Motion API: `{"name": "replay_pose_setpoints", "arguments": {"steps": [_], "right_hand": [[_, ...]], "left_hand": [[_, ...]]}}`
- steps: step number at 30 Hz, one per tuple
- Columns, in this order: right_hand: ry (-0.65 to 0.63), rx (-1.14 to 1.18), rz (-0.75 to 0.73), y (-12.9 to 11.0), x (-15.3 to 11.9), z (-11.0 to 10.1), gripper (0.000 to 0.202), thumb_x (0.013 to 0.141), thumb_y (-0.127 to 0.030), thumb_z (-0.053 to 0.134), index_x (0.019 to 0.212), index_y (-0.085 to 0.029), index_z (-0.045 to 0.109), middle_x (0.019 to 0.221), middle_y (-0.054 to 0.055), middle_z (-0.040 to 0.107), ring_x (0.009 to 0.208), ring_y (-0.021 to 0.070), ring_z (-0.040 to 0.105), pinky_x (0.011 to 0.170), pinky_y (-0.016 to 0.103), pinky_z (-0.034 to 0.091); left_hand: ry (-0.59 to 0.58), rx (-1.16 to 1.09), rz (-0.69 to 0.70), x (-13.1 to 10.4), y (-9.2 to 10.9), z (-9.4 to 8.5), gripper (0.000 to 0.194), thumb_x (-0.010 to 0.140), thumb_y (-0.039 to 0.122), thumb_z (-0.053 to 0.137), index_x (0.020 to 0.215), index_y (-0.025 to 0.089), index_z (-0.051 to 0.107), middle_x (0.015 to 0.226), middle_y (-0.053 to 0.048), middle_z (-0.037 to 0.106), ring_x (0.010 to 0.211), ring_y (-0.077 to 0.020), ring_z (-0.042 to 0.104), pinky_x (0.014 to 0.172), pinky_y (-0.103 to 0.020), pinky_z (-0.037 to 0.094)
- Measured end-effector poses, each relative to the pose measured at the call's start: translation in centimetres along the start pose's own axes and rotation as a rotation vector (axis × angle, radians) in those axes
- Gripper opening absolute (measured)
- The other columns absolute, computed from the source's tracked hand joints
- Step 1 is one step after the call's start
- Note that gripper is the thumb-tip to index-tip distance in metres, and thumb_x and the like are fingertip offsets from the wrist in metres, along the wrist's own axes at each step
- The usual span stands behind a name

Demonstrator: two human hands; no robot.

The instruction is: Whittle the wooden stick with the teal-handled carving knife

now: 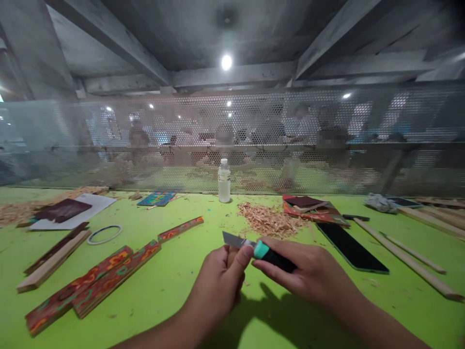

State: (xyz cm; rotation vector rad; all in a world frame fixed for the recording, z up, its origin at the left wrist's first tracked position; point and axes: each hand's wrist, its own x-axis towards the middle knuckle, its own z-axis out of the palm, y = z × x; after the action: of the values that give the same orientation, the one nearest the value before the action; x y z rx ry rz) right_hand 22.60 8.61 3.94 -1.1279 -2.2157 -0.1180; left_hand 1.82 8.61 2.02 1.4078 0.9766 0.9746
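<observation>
My right hand (310, 269) is closed round the black and teal handle of a utility knife (261, 249), its blade out and pointing left. My left hand (220, 276) is closed on a small wooden piece (231, 255), most of it hidden by the fingers. The left thumb presses against the knife near the base of the blade. The blade lies across the top of the wooden piece; whether it cuts in cannot be seen. Beyond the hands lies a heap of wood shavings (269, 220) on the green table (170, 281).
Painted wooden strips (119, 271), a plain wooden strip (54, 261) and a tape ring (104, 234) lie at left. A water bottle (224, 182) stands before the perforated screen (174, 165). At right are a black phone (352, 247), sandpaper (307, 202) and a wooden stick (407, 259).
</observation>
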Motion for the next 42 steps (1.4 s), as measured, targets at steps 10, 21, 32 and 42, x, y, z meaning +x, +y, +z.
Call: {"name": "replay_pose_setpoints", "arguments": {"steps": [10,21,32,42], "right_hand": [[0.052,0.085,-0.002,0.8,0.7,-1.4,0.028,0.099,-0.045,0.064,0.110,-0.023,0.077,0.088,0.003,0.082,0.069,0.0183,0.075,0.063,0.025,0.055],[-0.083,0.179,-0.076,0.4,0.6,-1.7,0.028,0.100,-0.045,0.064,0.108,-0.022,0.075,0.088,0.003,0.080,0.071,0.0159,0.071,0.065,0.023,0.053],[-0.013,0.045,-0.137,0.1,0.2,-1.1,0.031,0.102,-0.042,0.059,0.118,-0.019,0.072,0.088,0.004,0.081,0.070,0.0175,0.074,0.060,0.025,0.051],[0.167,-0.045,0.000,-0.1,-0.5,0.3,0.041,0.103,-0.047,0.058,0.124,-0.015,0.073,0.106,0.012,0.083,0.083,0.0251,0.081,0.071,0.030,0.062]], "left_hand": [[-0.020,0.108,0.217,-0.6,0.9,-0.3,0.044,0.101,0.061,0.051,0.086,0.021,0.053,0.072,0.005,0.040,0.065,-0.0134,0.035,0.059,-0.026,0.030],[-0.081,0.012,0.133,-0.5,0.8,-0.3,0.047,0.089,0.066,0.067,0.084,0.022,0.054,0.068,0.006,0.041,0.064,-0.0143,0.039,0.063,-0.026,0.035],[-0.066,0.092,0.169,-0.2,1.7,-0.4,0.041,0.092,0.053,0.070,0.071,0.019,0.061,0.065,0.006,0.040,0.063,-0.0130,0.033,0.063,-0.025,0.033],[0.082,0.044,0.086,-0.4,0.8,-0.1,0.053,0.094,0.067,0.058,0.069,0.024,0.041,0.060,0.008,0.032,0.056,-0.0121,0.029,0.052,-0.025,0.025]]}}
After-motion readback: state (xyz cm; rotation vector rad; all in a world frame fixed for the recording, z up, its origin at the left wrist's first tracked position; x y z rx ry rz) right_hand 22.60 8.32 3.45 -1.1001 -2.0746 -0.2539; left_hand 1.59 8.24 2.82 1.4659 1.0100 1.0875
